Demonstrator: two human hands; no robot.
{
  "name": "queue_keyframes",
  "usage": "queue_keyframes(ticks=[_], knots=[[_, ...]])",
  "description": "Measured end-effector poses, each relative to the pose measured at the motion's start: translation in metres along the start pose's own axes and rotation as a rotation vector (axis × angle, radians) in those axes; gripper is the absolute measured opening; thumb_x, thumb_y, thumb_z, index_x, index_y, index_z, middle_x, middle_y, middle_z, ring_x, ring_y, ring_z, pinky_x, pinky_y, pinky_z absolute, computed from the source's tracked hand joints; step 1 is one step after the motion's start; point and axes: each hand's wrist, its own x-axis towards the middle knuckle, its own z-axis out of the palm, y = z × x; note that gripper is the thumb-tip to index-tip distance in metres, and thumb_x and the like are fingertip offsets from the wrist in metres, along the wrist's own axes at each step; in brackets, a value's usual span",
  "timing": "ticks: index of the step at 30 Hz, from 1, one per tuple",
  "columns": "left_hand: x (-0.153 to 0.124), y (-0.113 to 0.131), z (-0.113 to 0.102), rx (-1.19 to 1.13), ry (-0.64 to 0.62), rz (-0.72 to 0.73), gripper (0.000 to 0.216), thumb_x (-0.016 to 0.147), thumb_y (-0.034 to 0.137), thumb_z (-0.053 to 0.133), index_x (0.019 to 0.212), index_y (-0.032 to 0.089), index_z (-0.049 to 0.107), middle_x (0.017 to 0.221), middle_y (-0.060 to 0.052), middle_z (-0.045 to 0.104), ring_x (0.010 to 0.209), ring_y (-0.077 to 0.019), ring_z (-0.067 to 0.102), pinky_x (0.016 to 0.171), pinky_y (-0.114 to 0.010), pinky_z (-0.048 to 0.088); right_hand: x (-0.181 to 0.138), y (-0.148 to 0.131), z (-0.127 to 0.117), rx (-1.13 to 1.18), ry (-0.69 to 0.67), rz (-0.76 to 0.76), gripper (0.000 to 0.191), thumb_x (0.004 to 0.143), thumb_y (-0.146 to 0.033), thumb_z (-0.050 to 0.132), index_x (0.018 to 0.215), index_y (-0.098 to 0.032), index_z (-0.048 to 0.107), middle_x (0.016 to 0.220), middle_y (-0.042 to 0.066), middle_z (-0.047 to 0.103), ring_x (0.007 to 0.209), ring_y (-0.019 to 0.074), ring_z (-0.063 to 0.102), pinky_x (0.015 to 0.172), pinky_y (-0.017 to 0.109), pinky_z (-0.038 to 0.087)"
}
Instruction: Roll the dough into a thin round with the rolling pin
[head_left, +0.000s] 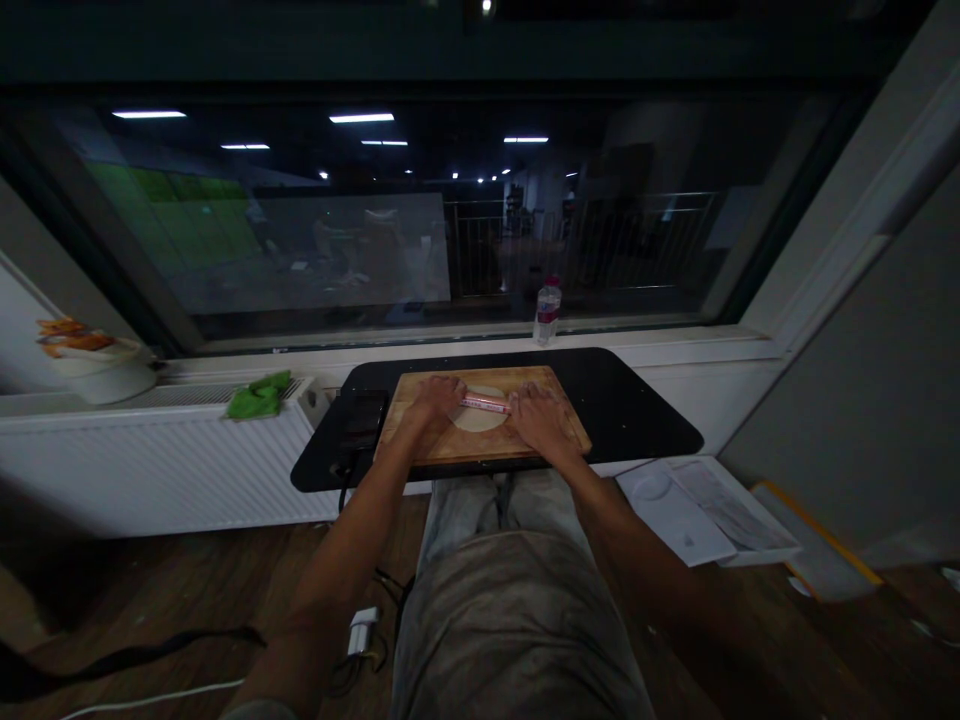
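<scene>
**Both hands flat on a rolling pin over a disc of dough**

The person sits at a small black table (645,405) under a dark window. A wooden board (559,395) lies on it, and at the board's centre is a pale, round, flattened piece of dough (480,419). A thin pinkish rolling pin (486,404) lies crosswise on the dough, running from 9 to 3 o'clock.

The left hand (433,396) covers the pin's end at 9 o'clock of the dough, and the right hand (537,416) covers the end at 3 o'clock. On both hands the fingers look stretched out and laid flat on top of the pin, palms down, not curled around it. The forearms reach in from 6 o'clock.

On the table at 9 o'clock of the board, just beside it, lies a flat black device (364,414). At 12 o'clock, on the window sill, a clear water bottle (547,312) stands upright. Further out towards 9 o'clock, a green cloth (259,395) lies on the white radiator top, and beyond it stands a white bowl (105,374). At 4 o'clock of the table, papers (697,505) lie on the wooden floor.
</scene>
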Motion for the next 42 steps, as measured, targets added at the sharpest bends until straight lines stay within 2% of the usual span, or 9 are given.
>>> queue_keyframes(ticks=[6,14,20,23,26,31,35,38,42], knots=[[0.004,0.000,0.006,0.015,0.026,0.010,0.044,0.119,0.030,0.037,0.133,0.016,0.077,0.132,-0.017,0.080,0.124,-0.0285,0.075,0.109,-0.040,0.057,-0.021,-0.018,0.000,0.036,0.058,0.094,0.057,0.121,-0.033,0.032,0.154,-0.003,0.067,0.156,0.028,0.069,0.149,0.0362,0.062,0.125,0.046,0.043],[0.007,-0.002,0.011,0.008,0.053,0.048,0.039,0.118,0.027,0.042,0.127,0.017,0.078,0.132,-0.016,0.080,0.124,-0.0294,0.074,0.110,-0.041,0.056,-0.042,-0.029,0.010,0.070,0.145,0.058,0.061,0.118,-0.028,0.032,0.163,0.004,0.057,0.166,0.032,0.059,0.159,0.0405,0.053,0.131,0.054,0.038],[0.011,-0.007,0.022,0.000,0.127,0.117,0.035,0.116,0.024,0.043,0.120,0.017,0.077,0.133,-0.015,0.079,0.129,-0.0284,0.069,0.125,-0.046,0.046,-0.061,-0.039,0.013,0.115,0.213,0.007,0.062,0.115,-0.024,0.037,0.170,0.002,0.050,0.169,0.031,0.057,0.163,0.0384,0.048,0.133,0.056,0.036],[0.012,-0.009,0.027,-0.032,0.179,0.159,0.033,0.113,0.020,0.044,0.117,0.018,0.077,0.130,-0.013,0.080,0.131,-0.0272,0.066,0.132,-0.050,0.039,-0.070,-0.044,0.011,0.117,0.213,-0.011,0.061,0.115,-0.024,0.037,0.167,0.004,0.052,0.170,0.031,0.056,0.165,0.0381,0.045,0.134,0.055,0.034],[0.010,-0.008,0.025,-0.062,0.151,0.126,0.032,0.112,0.022,0.046,0.123,0.020,0.076,0.135,-0.011,0.079,0.136,-0.0260,0.064,0.135,-0.051,0.036,-0.071,-0.045,0.008,0.111,0.193,-0.013,0.061,0.116,-0.026,0.035,0.165,0.003,0.055,0.170,0.029,0.056,0.166,0.0377,0.045,0.135,0.054,0.033],[0.001,-0.005,0.017,-0.085,0.123,0.069,0.043,0.116,0.028,0.039,0.145,0.025,0.071,0.156,-0.008,0.072,0.155,-0.0251,0.055,0.140,-0.051,0.028,-0.056,-0.030,0.002,0.097,0.122,-0.031,0.064,0.117,-0.032,0.032,0.170,-0.002,0.052,0.170,0.027,0.058,0.165,0.0371,0.046,0.136,0.056,0.031],[-0.005,-0.001,0.012,-0.137,0.111,0.033,0.053,0.120,0.036,0.030,0.155,0.024,0.067,0.169,-0.011,0.063,0.162,-0.0310,0.050,0.141,-0.055,0.027,-0.034,-0.014,-0.005,0.051,0.020,-0.014,0.063,0.120,-0.037,0.029,0.166,-0.004,0.058,0.168,0.026,0.060,0.162,0.0363,0.050,0.136,0.054,0.029],[-0.006,0.005,0.008,-0.160,0.091,-0.038,0.057,0.122,0.042,0.027,0.157,0.021,0.066,0.171,-0.012,0.061,0.166,-0.0378,0.044,0.138,-0.062,0.028,-0.013,-0.002,-0.009,0.026,-0.037,-0.046,0.061,0.122,-0.038,0.025,0.157,-0.010,0.066,0.163,0.022,0.066,0.158,0.0347,0.054,0.138,0.055,0.022],[-0.007,0.012,0.002,-0.111,0.081,-0.062,0.054,0.121,0.040,0.030,0.155,0.021,0.067,0.165,-0.016,0.066,0.164,-0.0381,0.047,0.135,-0.063,0.031,0.016,0.012,-0.008,0.019,-0.096,-0.066,0.061,0.123,-0.038,0.022,0.154,-0.016,0.070,0.160,0.018,0.069,0.154,0.0350,0.056,0.136,0.058,0.024]])
